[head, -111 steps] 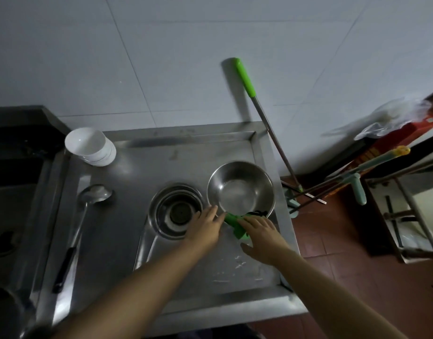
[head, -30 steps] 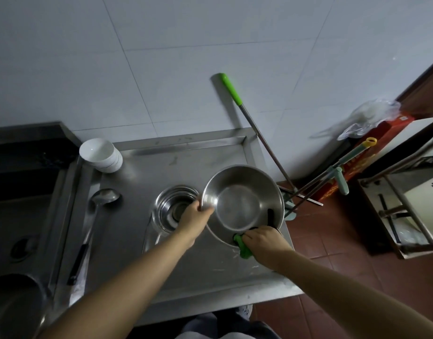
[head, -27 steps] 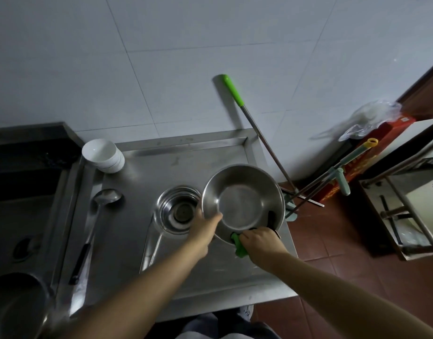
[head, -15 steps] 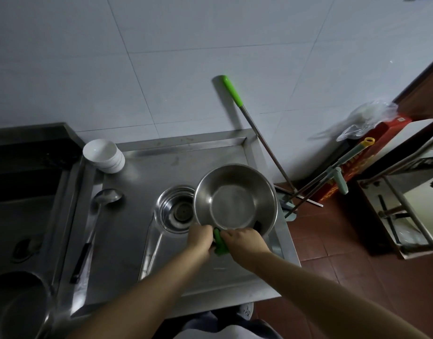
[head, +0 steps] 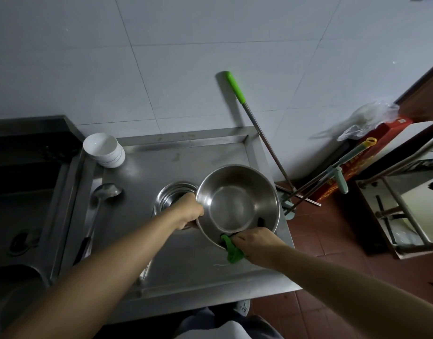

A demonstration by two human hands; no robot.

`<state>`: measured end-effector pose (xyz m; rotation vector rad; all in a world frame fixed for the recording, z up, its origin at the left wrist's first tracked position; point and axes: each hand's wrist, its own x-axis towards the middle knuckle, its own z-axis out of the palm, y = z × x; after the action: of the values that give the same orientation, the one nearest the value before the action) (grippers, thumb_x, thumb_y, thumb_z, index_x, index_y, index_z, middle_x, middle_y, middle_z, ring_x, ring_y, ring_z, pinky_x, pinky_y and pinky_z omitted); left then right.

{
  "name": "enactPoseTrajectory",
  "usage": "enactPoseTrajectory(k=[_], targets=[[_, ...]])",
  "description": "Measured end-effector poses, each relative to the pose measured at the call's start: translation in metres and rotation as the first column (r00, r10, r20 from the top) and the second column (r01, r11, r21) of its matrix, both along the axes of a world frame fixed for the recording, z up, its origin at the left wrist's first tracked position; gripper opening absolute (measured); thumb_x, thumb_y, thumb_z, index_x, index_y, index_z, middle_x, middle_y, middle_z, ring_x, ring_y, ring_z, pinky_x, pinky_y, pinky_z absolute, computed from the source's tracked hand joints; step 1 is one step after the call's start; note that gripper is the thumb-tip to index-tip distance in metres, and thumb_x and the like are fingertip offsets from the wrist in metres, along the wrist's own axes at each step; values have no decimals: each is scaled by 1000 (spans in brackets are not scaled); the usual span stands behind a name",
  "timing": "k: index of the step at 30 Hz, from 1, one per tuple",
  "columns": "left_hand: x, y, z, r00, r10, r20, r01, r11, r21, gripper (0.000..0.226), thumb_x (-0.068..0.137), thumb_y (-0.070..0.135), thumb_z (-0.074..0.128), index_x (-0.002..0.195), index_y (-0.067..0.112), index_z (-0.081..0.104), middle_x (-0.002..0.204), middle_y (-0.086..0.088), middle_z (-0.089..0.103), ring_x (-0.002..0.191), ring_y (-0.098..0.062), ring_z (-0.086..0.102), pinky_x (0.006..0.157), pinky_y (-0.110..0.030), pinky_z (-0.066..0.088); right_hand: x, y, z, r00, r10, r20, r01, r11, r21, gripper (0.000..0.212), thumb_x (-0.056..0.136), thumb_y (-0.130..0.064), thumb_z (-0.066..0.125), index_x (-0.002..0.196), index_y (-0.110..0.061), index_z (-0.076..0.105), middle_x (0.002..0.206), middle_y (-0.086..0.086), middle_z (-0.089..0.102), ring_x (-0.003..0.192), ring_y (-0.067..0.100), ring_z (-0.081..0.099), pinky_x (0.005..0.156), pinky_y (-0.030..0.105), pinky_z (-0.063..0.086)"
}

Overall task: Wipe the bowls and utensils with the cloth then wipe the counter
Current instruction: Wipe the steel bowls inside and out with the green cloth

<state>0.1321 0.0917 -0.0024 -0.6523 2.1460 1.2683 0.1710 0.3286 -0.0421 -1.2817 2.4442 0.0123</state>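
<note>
A large steel bowl (head: 237,204) is tilted toward me above the steel counter (head: 186,260). My left hand (head: 189,211) grips its left rim. My right hand (head: 255,243) presses a green cloth (head: 231,249) against the bowl's near rim and underside. A smaller steel bowl (head: 172,194) sits on the counter just left of the big one, partly hidden by my left hand. A stack of white bowls (head: 104,150) stands at the back left corner. A long steel ladle (head: 98,209) lies along the counter's left side.
A dark sink (head: 17,216) lies to the left of the counter. A green-handled mop (head: 254,126) leans on the tiled wall at the right, with other handled tools (head: 332,174) beyond. A metal frame (head: 403,206) stands on the red floor tiles.
My left hand has shifted from the bowl's near rim to its left rim, and the bowl has moved a little right. My right hand with the cloth has slid right along the near rim.
</note>
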Motion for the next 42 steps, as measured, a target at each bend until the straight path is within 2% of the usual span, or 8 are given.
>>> enactPoseTrajectory(k=[6, 12, 17, 21, 26, 32, 38, 42], targets=[[-9, -25, 7, 974, -226, 15, 225, 960, -169, 13, 79, 0, 59, 75, 13, 57, 71, -8, 60, 62, -22, 57, 56, -28, 43, -4, 37, 0, 976, 189, -108, -184, 981, 53, 31, 75, -22, 83, 103, -24, 73, 110, -8, 74, 104, 13, 69, 97, 32, 56], [17, -8, -15, 969, 224, -108, -208, 968, 140, 45, 80, 25, 71, 123, 35, 62, 92, 3, 75, 83, -17, 72, 73, -35, 61, -3, 16, 4, 994, 72, -79, -63, 992, 110, 23, 83, -16, 74, 105, -18, 69, 104, -4, 74, 94, 19, 71, 92, 36, 56], [56, 56, -42, 730, 622, 282, -677, 603, 423, 23, 87, 11, 69, 110, 10, 67, 88, -19, 72, 78, -34, 68, 72, -48, 58, -1, -28, 20, 988, -124, -96, 139, 973, 182, 19, 99, -17, 56, 117, -13, 62, 114, 4, 71, 100, 25, 68, 89, 38, 54], [60, 72, -47, 603, 743, 290, -776, 463, 428, 17, 84, -5, 57, 99, -2, 66, 78, -20, 66, 67, -32, 63, 57, -38, 53, 2, -47, 21, 985, -145, -97, 164, 958, 235, 18, 100, -13, 53, 113, -12, 65, 109, 5, 72, 96, 28, 69, 81, 39, 54], [56, 55, -52, 695, 698, 173, -710, 627, 321, 21, 83, -11, 48, 98, -7, 61, 73, -20, 60, 60, -29, 57, 52, -30, 48, 3, -39, 5, 989, -147, 14, 145, 984, 101, 29, 96, -11, 59, 124, -14, 56, 116, 4, 66, 92, 28, 67, 78, 42, 57], [39, 23, -50, 914, 405, 21, -404, 905, 133, 19, 77, -3, 55, 91, 9, 61, 91, -23, 67, 82, -36, 67, 65, -49, 62, 6, -18, -12, 993, -91, 69, 94, 995, -34, 26, 97, -17, 58, 123, -15, 59, 114, 3, 69, 93, 27, 68, 80, 45, 58], [33, -11, 6, 999, -45, -2, 45, 996, -77, 27, 89, -6, 53, 74, 17, 53, 72, -3, 56, 63, -14, 53, 41, -17, 43, -9, 47, -29, 966, 234, -108, -223, 969, 110, 18, 87, -19, 65, 104, -21, 69, 107, -6, 72, 102, 18, 66, 100, 35, 51], [24, -16, -13, 990, 110, -91, -110, 994, -4, 42, 86, 11, 58, 125, 25, 64, 89, 0, 70, 76, -20, 68, 62, -32, 57, -4, 32, -22, 970, 225, -95, -213, 969, 126, 13, 79, -19, 72, 91, -21, 68, 91, -6, 73, 84, 18, 69, 88, 34, 55]])
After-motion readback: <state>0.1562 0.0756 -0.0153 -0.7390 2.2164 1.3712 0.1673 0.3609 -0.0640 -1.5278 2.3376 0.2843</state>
